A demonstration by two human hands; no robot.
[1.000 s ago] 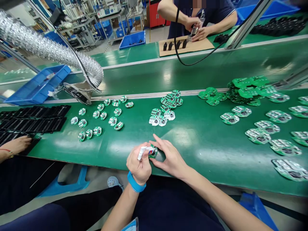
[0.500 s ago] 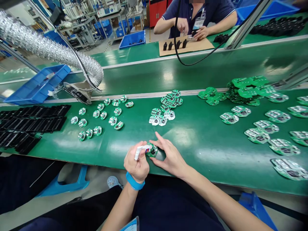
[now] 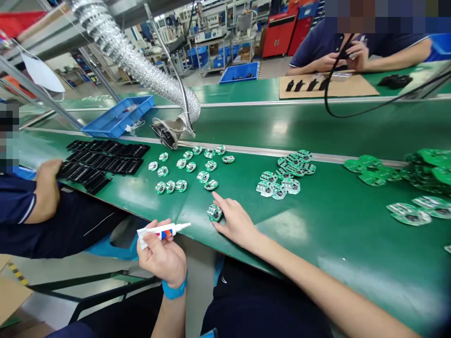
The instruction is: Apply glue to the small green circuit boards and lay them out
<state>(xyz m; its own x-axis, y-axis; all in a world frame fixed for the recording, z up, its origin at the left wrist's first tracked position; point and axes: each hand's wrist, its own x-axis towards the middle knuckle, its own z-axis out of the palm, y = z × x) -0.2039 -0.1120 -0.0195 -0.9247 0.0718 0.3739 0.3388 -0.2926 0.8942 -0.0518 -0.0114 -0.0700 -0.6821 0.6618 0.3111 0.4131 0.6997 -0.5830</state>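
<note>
One tube [image 3: 165, 231] held, one board [image 3: 214, 212] between fingers [image 3: 221, 202]

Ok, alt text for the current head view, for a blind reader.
A person's left hand holds a white tube with a tapered nozzle, while the right hand is at a small circuit board on a green workbench. More boards lie beyond, with black parts at left.
</note>
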